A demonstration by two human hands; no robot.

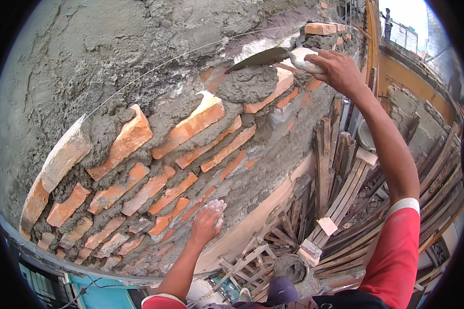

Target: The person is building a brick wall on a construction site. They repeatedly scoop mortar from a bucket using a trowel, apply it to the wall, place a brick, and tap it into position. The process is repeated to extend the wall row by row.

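My right hand (336,71) grips the pale, mortar-smeared handle of a trowel (260,58). The trowel's dark blade points left and lies over a mound of wet grey mortar (246,85) on the top of the brickwork. Just below that mound is an orange brick (274,93) in the top course. My left hand (209,221) is lower, in front of the wall, its whitened fingers curled in and nothing visible in them. Several orange bricks (188,126) with mortar between them make up the wall. A thin string line (160,66) curves above the top course.
Rough grey plaster (103,46) rises behind the bricks. At lower right are a bucket of mortar (290,269), loose bricks (310,251) on planks, and a large stack of timber (397,226). A distant person (387,24) stands at upper right.
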